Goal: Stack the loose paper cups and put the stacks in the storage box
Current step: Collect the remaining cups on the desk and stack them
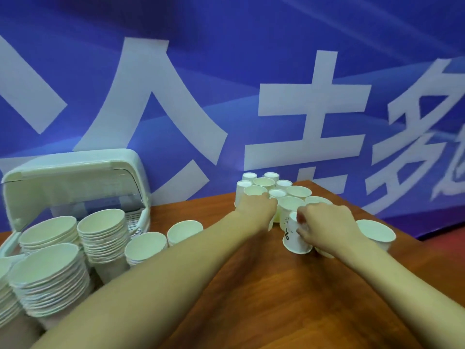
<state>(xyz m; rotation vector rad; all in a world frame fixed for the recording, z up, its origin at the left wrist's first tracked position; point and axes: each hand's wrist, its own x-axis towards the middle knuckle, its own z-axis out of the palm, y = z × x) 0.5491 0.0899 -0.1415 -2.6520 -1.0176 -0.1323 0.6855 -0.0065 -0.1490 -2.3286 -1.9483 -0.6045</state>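
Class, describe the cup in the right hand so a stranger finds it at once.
Below the blue banner with white characters, loose white paper cups cluster on the brown wooden table. At the cluster's near edge the right hand grips one white paper cup: unlike the cups standing around it, it is tilted and bears black print.

Even, soft light, slight blur, wide-angle bending at edges.

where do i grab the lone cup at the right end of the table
Round the side wall just under the rim of the lone cup, probably coming from its right: it stands upright, mouth up, and the cup cluster crowds its left.
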